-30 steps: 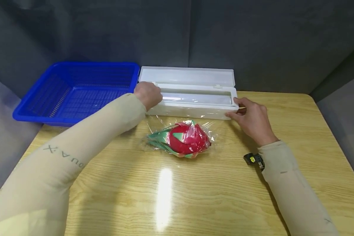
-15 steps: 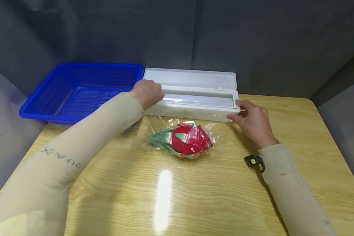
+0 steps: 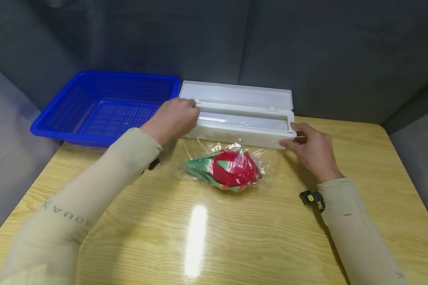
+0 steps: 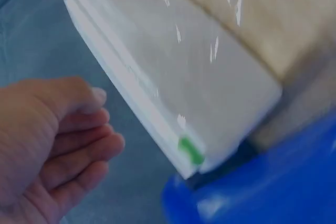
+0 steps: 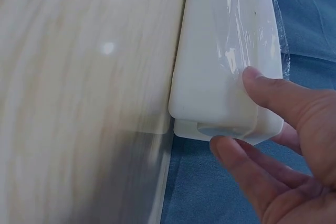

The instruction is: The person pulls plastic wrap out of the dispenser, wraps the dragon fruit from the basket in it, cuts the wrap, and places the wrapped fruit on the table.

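Observation:
A long white cling film box (image 3: 235, 138) lies at the back of the table, its lid (image 3: 235, 95) tipped back and a roll of film (image 3: 242, 120) inside. My right hand (image 3: 314, 148) grips its right end, thumb on the front wall and fingers round the end. Over the left end hovers my left hand (image 3: 176, 118); the left wrist view shows its loosely curled fingers (image 4: 84, 156) apart from the box and holding nothing. In front of the box lies a red and green dragon fruit (image 3: 232, 170) wrapped in clear film.
A blue plastic basket (image 3: 75, 138) stands at the back left, close against the box's left end. Dark cloth (image 3: 146, 35) hangs behind the table (image 3: 253, 237). Loose film (image 3: 207, 144) spreads between box and fruit.
My left hand has come off the box's left end, its wrist turning and drawing back a little. My right hand keeps its grip. The head view has shifted slightly.

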`<state>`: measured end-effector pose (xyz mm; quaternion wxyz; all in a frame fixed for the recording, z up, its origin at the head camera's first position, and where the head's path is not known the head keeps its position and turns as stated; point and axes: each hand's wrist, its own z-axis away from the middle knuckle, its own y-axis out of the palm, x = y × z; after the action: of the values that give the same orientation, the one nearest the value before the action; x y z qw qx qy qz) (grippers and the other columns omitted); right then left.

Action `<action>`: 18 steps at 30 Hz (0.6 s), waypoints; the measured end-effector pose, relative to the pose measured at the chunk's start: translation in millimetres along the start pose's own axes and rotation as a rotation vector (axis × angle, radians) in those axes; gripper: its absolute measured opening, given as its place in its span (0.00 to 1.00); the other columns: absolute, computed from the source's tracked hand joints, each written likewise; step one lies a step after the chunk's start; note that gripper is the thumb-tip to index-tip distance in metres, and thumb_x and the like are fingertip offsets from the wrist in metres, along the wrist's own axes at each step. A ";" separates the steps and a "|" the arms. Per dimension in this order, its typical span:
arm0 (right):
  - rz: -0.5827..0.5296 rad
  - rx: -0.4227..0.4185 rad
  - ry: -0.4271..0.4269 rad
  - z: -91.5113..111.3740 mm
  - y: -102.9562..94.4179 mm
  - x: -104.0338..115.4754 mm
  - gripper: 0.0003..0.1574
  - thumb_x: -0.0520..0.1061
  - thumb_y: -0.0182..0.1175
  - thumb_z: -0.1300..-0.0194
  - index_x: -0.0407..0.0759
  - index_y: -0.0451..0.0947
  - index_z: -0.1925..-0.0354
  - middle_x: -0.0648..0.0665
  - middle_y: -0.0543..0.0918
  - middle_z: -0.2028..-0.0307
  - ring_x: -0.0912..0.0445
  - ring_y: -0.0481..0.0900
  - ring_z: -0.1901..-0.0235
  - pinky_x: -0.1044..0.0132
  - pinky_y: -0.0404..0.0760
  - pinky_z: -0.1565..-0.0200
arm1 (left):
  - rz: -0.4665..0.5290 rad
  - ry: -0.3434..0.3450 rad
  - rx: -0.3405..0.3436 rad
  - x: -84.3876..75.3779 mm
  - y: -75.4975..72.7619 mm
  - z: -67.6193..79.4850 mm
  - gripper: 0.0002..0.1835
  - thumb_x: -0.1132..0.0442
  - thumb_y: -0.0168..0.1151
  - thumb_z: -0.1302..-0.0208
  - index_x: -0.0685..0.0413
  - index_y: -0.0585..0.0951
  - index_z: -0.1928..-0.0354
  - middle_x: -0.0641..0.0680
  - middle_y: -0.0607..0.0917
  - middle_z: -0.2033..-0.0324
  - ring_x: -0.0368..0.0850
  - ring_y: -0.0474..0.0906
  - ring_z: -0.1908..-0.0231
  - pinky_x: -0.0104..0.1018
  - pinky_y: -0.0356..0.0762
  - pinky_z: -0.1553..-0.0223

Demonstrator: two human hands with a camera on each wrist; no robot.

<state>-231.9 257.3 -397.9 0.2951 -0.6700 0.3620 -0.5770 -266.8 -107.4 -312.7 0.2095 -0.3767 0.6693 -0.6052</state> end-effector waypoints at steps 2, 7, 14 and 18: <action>0.019 -0.006 0.005 0.9 -1.3 -0.9 0.42 0.53 0.74 0.37 0.42 0.73 0.30 0.28 0.85 0.44 0.35 0.88 0.49 0.42 0.87 0.52 | 0.032 0.004 -0.052 -5.9 4.7 6.4 0.11 0.72 0.54 0.33 0.63 0.86 0.68 0.61 0.88 0.68 0.58 0.86 0.69 0.52 0.88 0.65; 0.056 -0.019 0.010 2.4 -4.1 -2.0 0.43 0.56 0.74 0.37 0.43 0.74 0.30 0.28 0.89 0.54 0.38 0.89 0.58 0.61 0.78 0.68 | 0.129 0.004 -0.091 -21.2 18.6 22.6 0.12 0.66 0.58 0.30 0.62 0.85 0.71 0.58 0.86 0.71 0.55 0.84 0.72 0.49 0.86 0.65; 0.078 0.022 0.063 3.6 -9.0 -1.8 0.46 0.58 0.72 0.36 0.48 0.69 0.26 0.30 0.89 0.55 0.41 0.87 0.63 0.64 0.72 0.71 | 0.243 -0.093 -0.082 -33.0 36.6 37.8 0.12 0.62 0.60 0.27 0.60 0.85 0.69 0.56 0.87 0.72 0.52 0.84 0.73 0.46 0.87 0.66; 0.098 0.042 0.096 5.4 -11.6 -2.0 0.48 0.59 0.72 0.36 0.50 0.67 0.24 0.29 0.89 0.55 0.43 0.84 0.65 0.63 0.72 0.74 | 0.235 -0.123 -0.069 -37.6 46.3 41.5 0.14 0.61 0.60 0.27 0.60 0.85 0.70 0.56 0.86 0.76 0.52 0.83 0.75 0.46 0.86 0.71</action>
<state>-225.0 265.4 -390.5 0.3194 -0.6167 0.3960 -0.6007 -224.3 -106.7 -371.6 0.3062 -0.3392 0.7152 -0.5289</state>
